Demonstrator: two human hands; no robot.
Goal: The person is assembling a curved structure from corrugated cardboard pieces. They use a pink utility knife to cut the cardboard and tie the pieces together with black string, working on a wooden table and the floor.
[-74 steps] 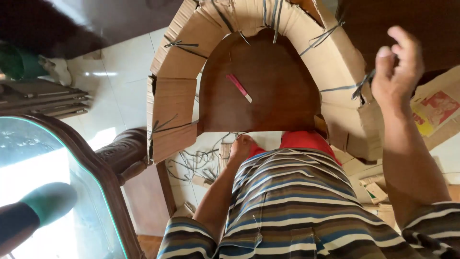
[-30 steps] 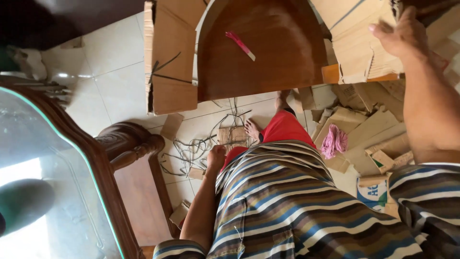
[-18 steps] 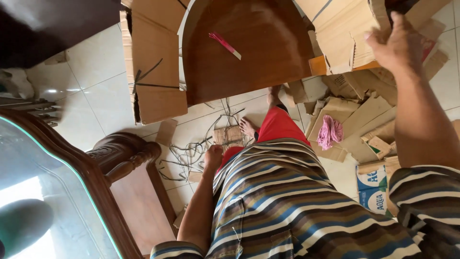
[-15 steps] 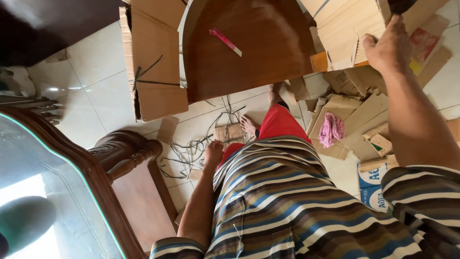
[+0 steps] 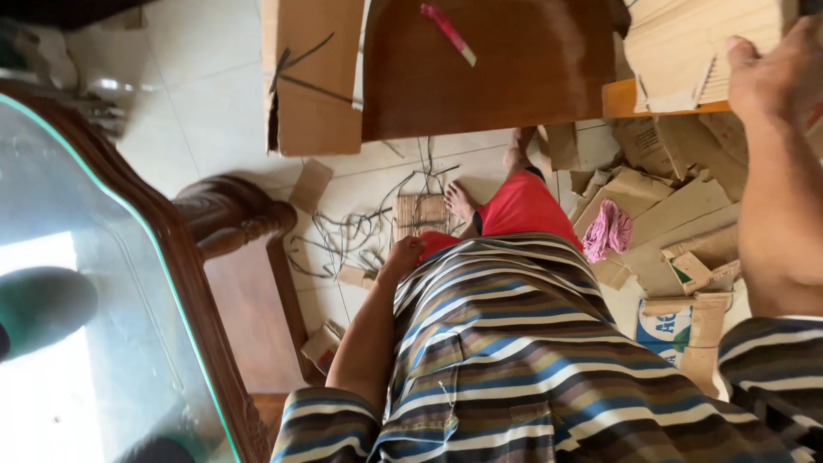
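Currently I see my right hand [image 5: 776,77] raised against the stack of folded cardboard sheets [image 5: 686,47], thumb up and palm laid on the stack's edge; whether the fingers curl round it I cannot tell. That stack rests on the brown wooden board [image 5: 497,77], at its right end. My left hand [image 5: 403,255] hangs below the board, loosely curled at my hip, holding nothing. A red-handled cutter [image 5: 447,32] lies on the board's upper part, left of the stack.

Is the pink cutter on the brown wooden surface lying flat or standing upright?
Lying flat: the pink cutter rests lengthwise on the brown wooden surface, tip pointing down-right, untouched by either hand.
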